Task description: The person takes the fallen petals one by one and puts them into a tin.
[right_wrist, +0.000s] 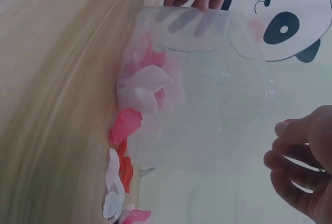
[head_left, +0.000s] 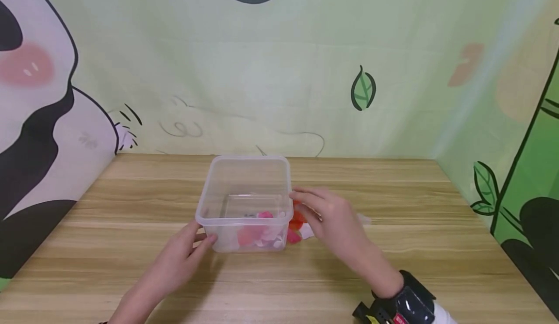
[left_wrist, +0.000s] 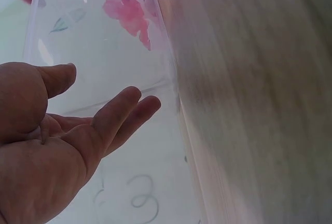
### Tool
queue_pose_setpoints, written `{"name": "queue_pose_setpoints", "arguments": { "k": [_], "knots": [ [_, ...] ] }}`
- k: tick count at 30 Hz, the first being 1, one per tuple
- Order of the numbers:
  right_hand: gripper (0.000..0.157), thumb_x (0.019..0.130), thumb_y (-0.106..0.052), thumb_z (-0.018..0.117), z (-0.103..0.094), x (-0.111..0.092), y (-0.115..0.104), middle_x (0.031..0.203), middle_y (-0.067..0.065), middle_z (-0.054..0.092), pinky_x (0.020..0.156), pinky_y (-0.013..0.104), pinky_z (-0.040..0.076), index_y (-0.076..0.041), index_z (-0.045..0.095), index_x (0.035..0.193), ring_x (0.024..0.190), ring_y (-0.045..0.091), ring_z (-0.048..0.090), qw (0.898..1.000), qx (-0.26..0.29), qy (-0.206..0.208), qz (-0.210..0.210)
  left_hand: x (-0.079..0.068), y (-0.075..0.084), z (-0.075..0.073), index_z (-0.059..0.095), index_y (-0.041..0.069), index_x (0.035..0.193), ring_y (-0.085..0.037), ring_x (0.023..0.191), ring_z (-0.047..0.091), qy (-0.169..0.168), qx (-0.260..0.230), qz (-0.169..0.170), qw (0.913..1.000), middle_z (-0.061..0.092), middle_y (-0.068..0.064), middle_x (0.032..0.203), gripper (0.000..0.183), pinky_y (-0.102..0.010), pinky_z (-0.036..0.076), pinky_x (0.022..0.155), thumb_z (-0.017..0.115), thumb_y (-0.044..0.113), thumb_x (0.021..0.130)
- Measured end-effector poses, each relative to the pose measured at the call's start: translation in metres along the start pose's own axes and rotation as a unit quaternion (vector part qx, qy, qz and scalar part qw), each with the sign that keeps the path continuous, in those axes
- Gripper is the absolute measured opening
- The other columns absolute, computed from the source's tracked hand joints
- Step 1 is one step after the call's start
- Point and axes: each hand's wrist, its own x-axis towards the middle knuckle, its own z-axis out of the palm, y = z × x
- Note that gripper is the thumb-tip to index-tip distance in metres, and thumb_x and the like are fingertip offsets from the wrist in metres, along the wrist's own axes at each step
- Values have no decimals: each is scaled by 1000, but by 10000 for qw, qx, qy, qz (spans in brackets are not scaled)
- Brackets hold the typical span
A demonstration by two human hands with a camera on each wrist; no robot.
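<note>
Woodgrain tabletop (head_left: 410, 246), panda-print backdrop (head_left: 262, 81) behind; I've got the left hand (head_left: 176, 261) spread against a clear box (head_left: 249, 178) sitting there, petals (head_left: 255, 235) inside, right hand (head_left: 335, 223) loosely curved just beside it.

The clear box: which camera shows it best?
The head view: nearly the whole clear box shows, open top included. The left wrist view cuts it off; the right wrist view shows it sideways.

Light-brown wood-grain tabletop (head_left: 393, 193) bore one transparent, box-shaped plastic container (head_left: 227, 239); red, pink and white petal-shaped pieces (head_left: 296, 224) lay beside it.
</note>
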Motion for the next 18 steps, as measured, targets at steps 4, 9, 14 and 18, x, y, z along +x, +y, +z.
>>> {"name": "queue_pose_setpoints", "arguments": {
  "k": [4,9,14,18],
  "knots": [
    [26,82,-1,80,-7,0,6,103,-2,67,74,15,52,-10,73,106,87,12,66,9977,-285,-298,537,0,0,0,39,11,146,-39,115,58,5,-14,22,10000,48,-15,137,48,-29,54,84,56,7,101],
    [16,86,-8,78,-16,-1,18,92,-5,67,66,20,52,-12,73,101,75,10,62,9796,-607,-1138,1542,0,-1,0,39,11,147,-39,116,57,-41,37,-63,10000,48,-14,138,48,-30,54,84,56,7,102],
    [14,87,-10,76,-20,-5,33,87,-3,66,67,26,53,-10,73,101,76,14,61,9484,-921,-2085,2203,0,-2,0,38,11,147,-39,116,57,-65,93,-129,9999,47,-15,138,48,-30,54,84,55,8,102],
    [14,85,-2,74,-22,-8,42,85,0,64,69,29,53,-7,72,98,77,16,60,9293,-1096,-2664,2312,0,-1,0,39,10,146,-39,116,58,-44,44,-127,9999,48,-15,137,47,-30,54,84,55,9,102]
  ]
}}
